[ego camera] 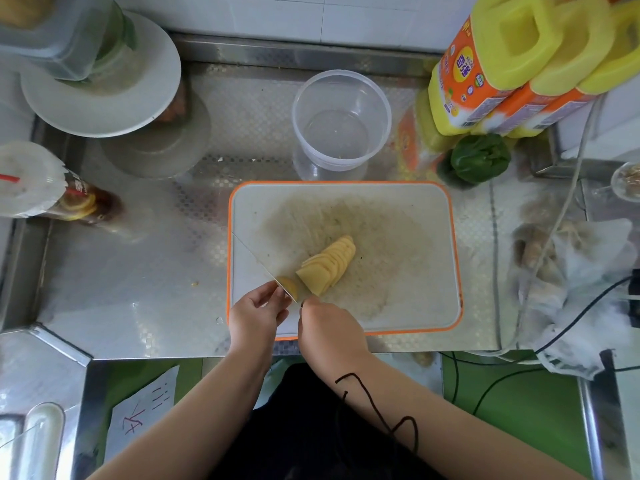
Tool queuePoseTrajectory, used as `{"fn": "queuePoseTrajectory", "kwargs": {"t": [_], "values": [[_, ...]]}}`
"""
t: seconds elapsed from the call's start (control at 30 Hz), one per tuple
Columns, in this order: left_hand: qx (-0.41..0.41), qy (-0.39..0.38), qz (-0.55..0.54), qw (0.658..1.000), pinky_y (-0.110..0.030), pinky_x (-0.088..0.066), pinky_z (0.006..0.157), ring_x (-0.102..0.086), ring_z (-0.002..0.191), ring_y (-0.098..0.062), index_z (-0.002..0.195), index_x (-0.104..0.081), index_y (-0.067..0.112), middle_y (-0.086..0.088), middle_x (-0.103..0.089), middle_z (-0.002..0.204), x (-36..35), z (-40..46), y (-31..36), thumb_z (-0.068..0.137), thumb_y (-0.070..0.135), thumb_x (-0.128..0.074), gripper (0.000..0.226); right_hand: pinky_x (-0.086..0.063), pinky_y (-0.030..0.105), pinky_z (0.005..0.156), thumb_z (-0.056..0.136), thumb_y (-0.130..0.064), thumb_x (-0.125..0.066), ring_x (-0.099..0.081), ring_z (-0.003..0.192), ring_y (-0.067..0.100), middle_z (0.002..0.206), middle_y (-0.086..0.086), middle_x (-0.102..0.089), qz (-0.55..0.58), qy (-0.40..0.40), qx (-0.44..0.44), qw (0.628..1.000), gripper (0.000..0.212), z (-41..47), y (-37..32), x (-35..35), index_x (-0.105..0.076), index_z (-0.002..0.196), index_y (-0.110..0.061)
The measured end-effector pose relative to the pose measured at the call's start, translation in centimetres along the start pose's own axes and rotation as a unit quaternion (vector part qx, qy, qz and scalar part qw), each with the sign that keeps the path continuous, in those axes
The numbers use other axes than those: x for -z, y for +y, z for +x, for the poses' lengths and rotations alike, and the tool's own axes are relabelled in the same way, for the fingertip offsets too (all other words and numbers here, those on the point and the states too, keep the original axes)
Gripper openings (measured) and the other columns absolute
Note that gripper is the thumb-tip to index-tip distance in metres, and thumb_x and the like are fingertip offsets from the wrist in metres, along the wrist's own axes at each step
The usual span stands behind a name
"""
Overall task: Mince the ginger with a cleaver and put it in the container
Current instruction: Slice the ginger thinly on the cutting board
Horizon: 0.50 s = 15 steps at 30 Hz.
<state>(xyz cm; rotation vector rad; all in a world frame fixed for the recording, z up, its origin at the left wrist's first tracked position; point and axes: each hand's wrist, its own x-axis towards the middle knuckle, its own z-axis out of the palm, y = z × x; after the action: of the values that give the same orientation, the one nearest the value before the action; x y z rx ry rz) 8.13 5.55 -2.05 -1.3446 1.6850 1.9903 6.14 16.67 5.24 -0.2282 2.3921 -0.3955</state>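
Note:
A fanned row of thin yellow ginger slices (329, 263) lies on the white, orange-rimmed cutting board (415, 237). My left hand (258, 311) holds a small uncut ginger end (289, 285) against the cleaver blade (263, 266), which runs edge-on from the board's left rim toward me. My right hand (329, 327) grips the cleaver's handle, which is hidden under the fingers. A clear round plastic container (341, 123) stands empty just behind the board.
Yellow oil jugs (512, 64) and a green pepper (479, 161) stand at the back right. Plates and a lidded box (100, 74) are at the back left, a drink cup (41, 185) at the left. A plastic bag (571, 278) and cables lie on the right.

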Motion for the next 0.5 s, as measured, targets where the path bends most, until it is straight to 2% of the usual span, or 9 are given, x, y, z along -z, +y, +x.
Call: {"fn": "queuePoseTrajectory", "kwargs": {"t": [0.23, 0.4, 0.5], "values": [[0.002, 0.003, 0.005, 1.000, -0.019, -0.054, 0.067, -0.072, 0.081, -0.009, 0.116, -0.066, 0.009, -0.007, -0.072, 0.103, -0.1, 0.1, -0.1, 0.091, 0.012, -0.067, 0.025, -0.036, 0.029, 0.067, 0.096, -0.008, -0.042, -0.063, 0.094, 0.028, 0.100, 0.011, -0.064, 0.011, -0.003, -0.006, 1.000, 0.016, 0.5, -0.3, -0.1, -0.052, 0.108, -0.006], [0.008, 0.013, 0.001, 1.000, -0.024, -0.054, 0.070, -0.070, 0.095, -0.018, 0.110, -0.067, 0.014, -0.006, -0.071, 0.105, -0.1, 0.1, 0.0, 0.089, 0.014, -0.068, 0.021, -0.036, 0.029, 0.066, 0.094, -0.006, -0.043, -0.064, 0.093, 0.029, 0.099, 0.011, -0.065, 0.001, -0.001, -0.008, 1.000, 0.016, 0.9, -0.5, -0.3, -0.051, 0.108, -0.006], [0.011, 0.016, 0.002, 1.000, -0.027, -0.054, 0.074, -0.069, 0.096, -0.020, 0.104, -0.068, 0.019, -0.004, -0.072, 0.104, -0.1, 0.1, -0.1, 0.088, 0.016, -0.069, 0.016, -0.036, 0.030, 0.066, 0.094, -0.005, -0.043, -0.064, 0.094, 0.031, 0.100, 0.013, -0.065, -0.001, -0.003, -0.015, 1.000, 0.017, 1.1, -0.6, -0.4, -0.050, 0.109, -0.005]]}}
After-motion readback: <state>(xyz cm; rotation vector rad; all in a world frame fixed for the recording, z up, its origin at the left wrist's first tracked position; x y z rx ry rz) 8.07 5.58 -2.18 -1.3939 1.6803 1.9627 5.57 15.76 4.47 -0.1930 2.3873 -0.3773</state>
